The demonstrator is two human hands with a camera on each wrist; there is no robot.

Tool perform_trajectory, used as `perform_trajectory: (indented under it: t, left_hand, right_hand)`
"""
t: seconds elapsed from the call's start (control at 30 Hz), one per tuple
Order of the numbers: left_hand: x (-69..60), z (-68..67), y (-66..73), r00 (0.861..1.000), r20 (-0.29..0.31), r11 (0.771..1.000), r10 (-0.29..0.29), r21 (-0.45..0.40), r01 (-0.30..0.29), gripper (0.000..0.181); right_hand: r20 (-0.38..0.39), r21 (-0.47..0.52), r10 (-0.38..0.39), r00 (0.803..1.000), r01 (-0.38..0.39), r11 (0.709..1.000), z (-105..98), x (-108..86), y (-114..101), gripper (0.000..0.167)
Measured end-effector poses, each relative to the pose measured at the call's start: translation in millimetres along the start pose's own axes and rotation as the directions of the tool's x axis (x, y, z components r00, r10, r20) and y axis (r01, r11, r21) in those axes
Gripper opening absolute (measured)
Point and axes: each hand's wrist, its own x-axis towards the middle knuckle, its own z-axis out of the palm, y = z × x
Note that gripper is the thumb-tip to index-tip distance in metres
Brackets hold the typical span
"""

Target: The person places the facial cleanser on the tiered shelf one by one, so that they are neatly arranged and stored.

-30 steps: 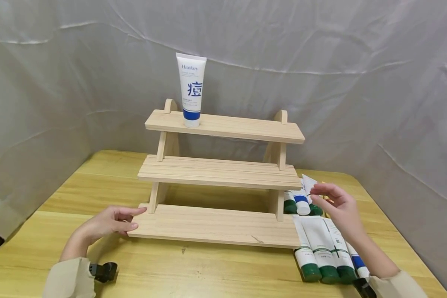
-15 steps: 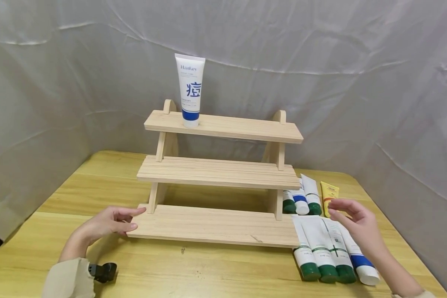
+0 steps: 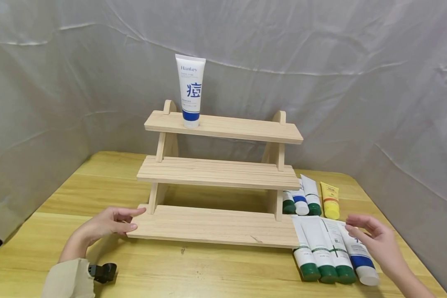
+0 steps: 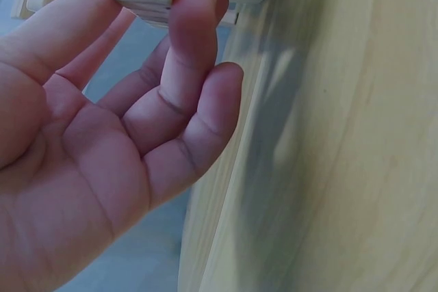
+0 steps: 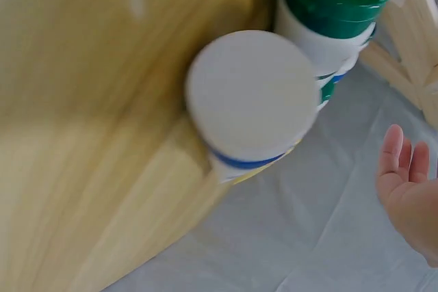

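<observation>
A three-tier wooden display shelf stands on the table. My left hand pinches the left end of its bottom step, thumb on one face and fingers curled at the other, as the left wrist view of the hand shows. On the top step a white tube with a blue band stands upright on its cap. My right hand, fingers loosely bent, hovers above another white-and-blue tube lying at the right; it holds nothing. That tube's white cap fills the middle of the right wrist view.
Several white tubes with green caps lie side by side at the shelf's right front. Behind them lie more tubes and a yellow tube, some partly hidden by the shelf. A grey cloth hangs behind the wooden table.
My right hand has moved right and toward me, from over the back tubes to over the front blue-banded tube, uncovering the yellow tube. My left hand stays on the shelf.
</observation>
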Motion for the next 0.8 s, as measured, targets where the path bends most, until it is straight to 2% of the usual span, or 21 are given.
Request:
perform_trajectory:
  t: [0.17, 0.37, 0.47, 0.57, 0.73, 0.8]
  left_hand:
    - [-0.1, 0.4, -0.4, 1.0, 0.001, 1.0, 0.001, -0.01, -0.001, 0.052]
    - [-0.7, 0.8, -0.9, 1.0, 0.004, 1.0, 0.006, -0.014, -0.006, 0.052]
    - [-1.0, 1.1, -1.4, 1.0, 0.009, 1.0, 0.013, -0.016, -0.013, 0.051]
    - [-0.9, 1.4, -1.5, 1.0, 0.013, 1.0, 0.015, -0.016, -0.015, 0.051]
    - [-0.4, 1.3, -0.6, 1.0, 0.009, 1.0, 0.004, -0.015, -0.004, 0.052]
    - [-0.5, 1.2, -0.6, 1.0, 0.009, 1.0, 0.005, -0.011, -0.005, 0.052]
  right_hand:
    - [-0.002, -0.114, 0.051, 0.999, -0.051, 0.992, -8, -3.8, 32, 0.035]
    - [-0.01, -0.245, 0.132, 0.991, -0.13, 0.961, -13, -9.5, 43, 0.038]
    - [0.003, -0.253, 0.139, 0.99, -0.134, 0.958, -15, -14.4, 38, 0.04]
    - [0.022, -0.25, 0.156, 0.988, -0.145, 0.957, -17, -19.4, 24, 0.042]
    - [0.067, -0.308, 0.25, 0.966, -0.219, 0.926, -21, -23.3, -3, 0.05]
    - [0.082, -0.336, 0.257, 0.963, -0.216, 0.917, -22, -24.5, -12, 0.05]
